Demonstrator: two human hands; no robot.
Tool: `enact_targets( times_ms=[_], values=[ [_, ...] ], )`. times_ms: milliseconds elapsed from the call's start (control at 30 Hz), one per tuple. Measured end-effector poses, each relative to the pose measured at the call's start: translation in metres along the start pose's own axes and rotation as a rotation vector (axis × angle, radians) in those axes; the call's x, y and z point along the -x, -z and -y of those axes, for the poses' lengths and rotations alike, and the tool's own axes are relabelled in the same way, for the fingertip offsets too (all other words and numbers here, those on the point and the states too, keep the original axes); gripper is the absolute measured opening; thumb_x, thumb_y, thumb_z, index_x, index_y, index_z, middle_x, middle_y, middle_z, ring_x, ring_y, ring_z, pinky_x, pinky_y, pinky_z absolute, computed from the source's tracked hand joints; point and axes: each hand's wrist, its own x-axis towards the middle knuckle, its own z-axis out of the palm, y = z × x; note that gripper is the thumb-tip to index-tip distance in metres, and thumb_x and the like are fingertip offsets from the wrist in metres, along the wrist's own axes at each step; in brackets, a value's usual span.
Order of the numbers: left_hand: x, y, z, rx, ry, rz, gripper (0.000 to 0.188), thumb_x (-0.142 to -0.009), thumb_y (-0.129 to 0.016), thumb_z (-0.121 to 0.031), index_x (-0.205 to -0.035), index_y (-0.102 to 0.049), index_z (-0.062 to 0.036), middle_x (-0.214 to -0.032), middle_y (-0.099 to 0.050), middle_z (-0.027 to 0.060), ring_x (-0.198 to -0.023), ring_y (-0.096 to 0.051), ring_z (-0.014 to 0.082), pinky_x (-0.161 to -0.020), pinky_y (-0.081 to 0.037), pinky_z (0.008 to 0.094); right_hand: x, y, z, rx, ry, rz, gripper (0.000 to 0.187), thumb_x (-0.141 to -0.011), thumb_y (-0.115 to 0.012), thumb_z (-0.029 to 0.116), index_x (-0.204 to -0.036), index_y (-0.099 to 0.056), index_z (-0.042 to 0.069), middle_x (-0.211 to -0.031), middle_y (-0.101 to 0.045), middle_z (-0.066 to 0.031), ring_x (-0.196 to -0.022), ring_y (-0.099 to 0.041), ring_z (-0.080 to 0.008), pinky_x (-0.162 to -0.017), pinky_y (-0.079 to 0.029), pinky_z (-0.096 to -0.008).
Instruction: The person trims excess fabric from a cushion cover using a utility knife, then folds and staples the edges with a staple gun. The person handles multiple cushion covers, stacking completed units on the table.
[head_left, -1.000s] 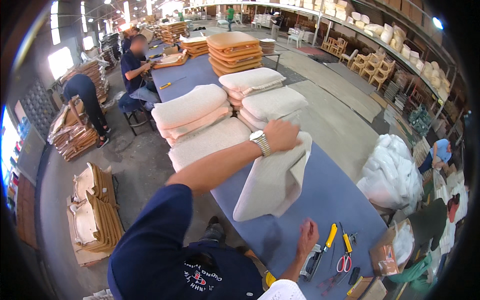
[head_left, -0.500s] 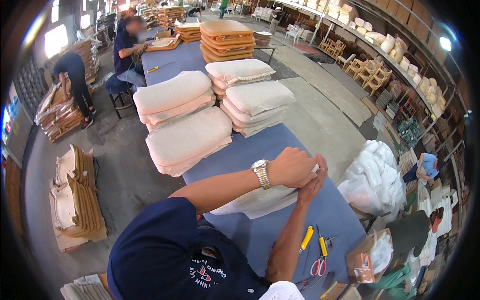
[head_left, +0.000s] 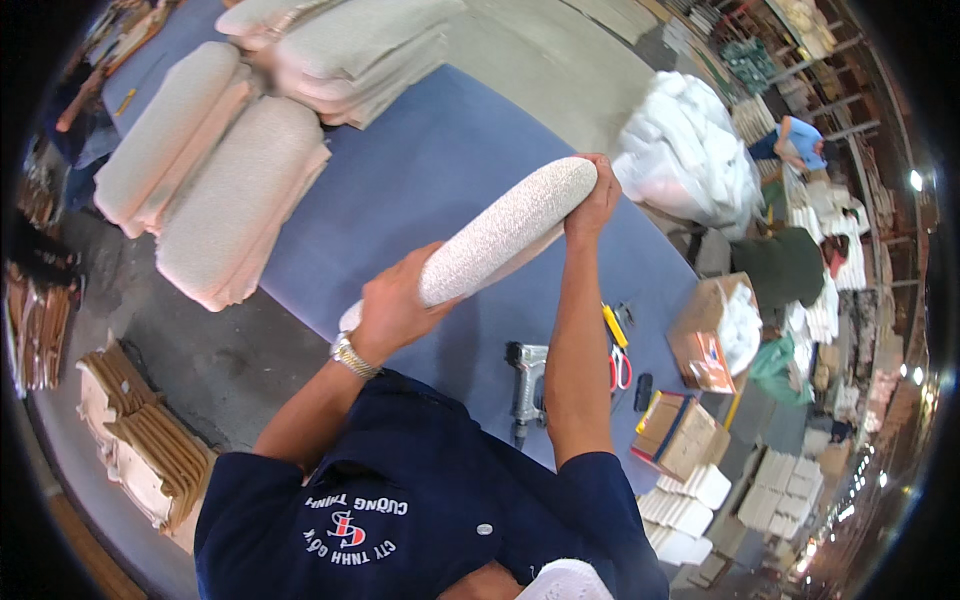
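A padded seat cushion (head_left: 512,232) in whitish, nubby fabric is held up on edge, slanting over the blue-grey worktable (head_left: 400,180). My left hand (head_left: 400,303), with a metal watch (head_left: 352,355) at its wrist, wraps round the cushion's near left part. At the far right end, my right hand (head_left: 594,202) grips the rounded edge, its fingers partly hidden behind. A staple gun (head_left: 528,382) lies on the table between my body and right forearm. Beyond that forearm lie red-handled scissors (head_left: 622,368), a yellow-handled tool (head_left: 612,326) and a small black object (head_left: 644,391).
Stacked similar cushions (head_left: 235,195) stand along the table's left. An open carton (head_left: 700,340) with white stuffing and a smaller cardboard box (head_left: 682,436) sit at the right edge. Past it is a big bag of white material (head_left: 685,155). Brown seat panels (head_left: 150,440) are stacked lower left.
The cushion has come up off the table and turned on edge. My hands, close together at its right end before, are now apart on it. The view has tilted down.
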Motion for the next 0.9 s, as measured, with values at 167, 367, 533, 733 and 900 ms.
enact_targets(
  times_ms=[167,367,533,733,900],
  values=[
    [0.064,-0.004,0.098,-0.103,-0.02,-0.109,0.065,-0.07,-0.093,-0.027,-0.126,-0.065,-0.007,-0.118,-0.071,0.0153,-0.108,-0.07,0.0329,-0.093,-0.056,0.0405,0.004,0.009,-0.008,-0.02,-0.008,-0.091,0.047,-0.105,-0.041,0.031,-0.084,-0.068,-0.002,-0.078,-0.067,-0.0077,-0.076,-0.06,-0.0165,-0.072,-0.048,-0.0323],
    [0.081,0.003,0.154,0.15,0.313,-0.016,0.063,-0.068,-0.095,-0.025,-0.122,-0.069,-0.0059,-0.115,-0.073,0.0142,-0.107,-0.071,0.0284,-0.092,-0.056,0.0387,-0.003,0.015,-0.013,0.075,-0.008,-0.031,0.042,-0.106,-0.043,0.033,-0.1,-0.069,-0.001,-0.094,-0.07,-0.0115,-0.082,-0.065,-0.0211,-0.077,-0.053,-0.037],
    [0.068,0.039,0.122,0.156,0.179,-0.104,0.06,-0.068,-0.095,-0.023,-0.12,-0.071,-0.006,-0.114,-0.074,0.0126,-0.104,-0.072,0.0269,-0.09,-0.056,0.0373,-0.015,0.024,-0.013,-0.291,-0.316,-0.167,0.045,-0.108,-0.043,0.04,-0.124,-0.06,0.002,-0.116,-0.067,-0.0123,-0.104,-0.069,-0.0259,-0.093,-0.056,-0.0403],
    [0.056,0.085,0.088,0.185,0.138,0.001,0.064,-0.068,-0.094,-0.028,-0.123,-0.071,-0.0042,-0.119,-0.074,0.0122,-0.104,-0.072,0.0261,-0.093,-0.055,0.0355,0.012,0.038,-0.05,-0.172,-0.377,-0.195,0.046,-0.108,-0.044,0.04,-0.13,-0.062,0.004,-0.129,-0.066,-0.0083,-0.112,-0.065,-0.0243,-0.103,-0.047,-0.039],
    [0.053,0.033,0.137,0.199,0.277,0.049,0.059,-0.077,-0.088,-0.039,-0.121,-0.073,-0.0032,-0.113,-0.075,0.0148,-0.102,-0.073,0.0261,-0.091,-0.056,0.0364,0.052,0.008,-0.077,0.664,0.016,0.451,0.044,-0.106,-0.047,0.036,-0.114,-0.074,0.002,-0.129,-0.068,-0.0165,-0.125,-0.06,-0.0329,-0.108,-0.041,-0.0463]
  ],
)
